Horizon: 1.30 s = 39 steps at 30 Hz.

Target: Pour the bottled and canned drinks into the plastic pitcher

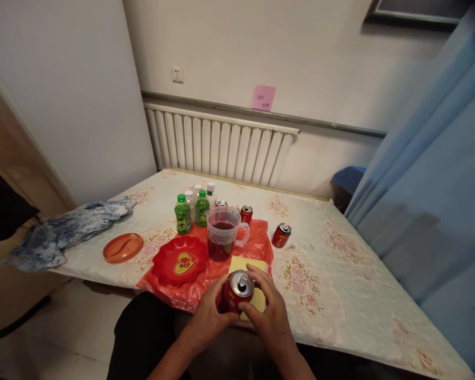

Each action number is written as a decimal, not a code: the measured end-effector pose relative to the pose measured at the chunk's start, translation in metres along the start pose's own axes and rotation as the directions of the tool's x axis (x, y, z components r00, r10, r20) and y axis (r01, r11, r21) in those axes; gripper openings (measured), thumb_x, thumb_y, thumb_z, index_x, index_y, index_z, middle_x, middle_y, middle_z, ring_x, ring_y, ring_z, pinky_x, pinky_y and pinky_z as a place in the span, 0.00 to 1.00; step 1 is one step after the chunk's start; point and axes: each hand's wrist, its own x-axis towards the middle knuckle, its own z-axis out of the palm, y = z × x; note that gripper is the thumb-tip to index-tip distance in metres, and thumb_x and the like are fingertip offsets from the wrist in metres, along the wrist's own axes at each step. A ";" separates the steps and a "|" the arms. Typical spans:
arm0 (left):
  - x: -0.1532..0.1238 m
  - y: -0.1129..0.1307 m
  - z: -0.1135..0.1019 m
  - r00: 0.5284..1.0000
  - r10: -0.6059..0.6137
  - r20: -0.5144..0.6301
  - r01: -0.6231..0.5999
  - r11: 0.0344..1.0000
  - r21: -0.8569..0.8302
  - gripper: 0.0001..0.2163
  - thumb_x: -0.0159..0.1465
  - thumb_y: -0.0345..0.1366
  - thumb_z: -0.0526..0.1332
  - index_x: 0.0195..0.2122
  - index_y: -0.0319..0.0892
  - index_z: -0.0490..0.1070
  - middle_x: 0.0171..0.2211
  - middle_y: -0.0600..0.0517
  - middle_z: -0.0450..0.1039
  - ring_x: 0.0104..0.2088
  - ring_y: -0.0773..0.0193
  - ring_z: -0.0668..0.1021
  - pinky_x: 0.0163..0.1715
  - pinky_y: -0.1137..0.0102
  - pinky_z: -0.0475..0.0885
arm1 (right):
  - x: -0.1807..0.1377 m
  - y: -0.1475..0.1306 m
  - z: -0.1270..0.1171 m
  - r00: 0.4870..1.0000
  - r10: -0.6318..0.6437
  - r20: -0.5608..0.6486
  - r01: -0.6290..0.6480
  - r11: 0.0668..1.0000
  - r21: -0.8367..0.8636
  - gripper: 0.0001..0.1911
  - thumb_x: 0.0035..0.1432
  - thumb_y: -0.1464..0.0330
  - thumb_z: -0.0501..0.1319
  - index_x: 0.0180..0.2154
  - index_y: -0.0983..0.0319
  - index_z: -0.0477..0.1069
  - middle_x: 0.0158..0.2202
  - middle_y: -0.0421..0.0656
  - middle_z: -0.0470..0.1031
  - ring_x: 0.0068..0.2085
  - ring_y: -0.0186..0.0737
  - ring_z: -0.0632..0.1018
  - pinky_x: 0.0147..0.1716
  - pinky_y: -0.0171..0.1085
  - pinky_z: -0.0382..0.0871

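Note:
Near the table's front edge, a red drink can (pixel 237 295) with its top opened is held upright between both hands. My left hand (pixel 209 311) wraps its left side, and my right hand (pixel 271 303) grips the right side with the thumb across the front. Under and behind the can lies a yellow pad (pixel 247 263), partly hidden by my hands. Just beyond stands a clear plastic measuring jug (pixel 220 240) with dark brown liquid in it, its handle to the right. A red scalloped plate (pixel 166 264) sits left of the jug on a red plastic bag (pixel 257 240).
Green-capped bottles (pixel 182 216) and white-capped bottles (pixel 211 192) stand behind the plate. More red cans stand behind the jug (pixel 246 214) and at right (pixel 281 236). An orange lid (pixel 123 248) and a blue-white cloth (pixel 79 224) lie left. A blue curtain (pixel 427 184) hangs right.

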 end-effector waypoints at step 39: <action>-0.005 0.007 0.000 0.999 0.044 -0.022 -0.043 0.999 0.018 0.33 0.47 0.30 0.72 0.56 0.44 0.68 0.54 0.45 0.72 0.56 0.48 0.73 0.58 0.56 0.67 | -0.008 -0.005 -0.003 0.992 -0.125 -0.011 0.125 0.992 -0.027 0.26 0.44 0.79 0.66 0.45 0.53 0.75 0.55 0.45 0.73 0.56 0.49 0.73 0.56 0.48 0.68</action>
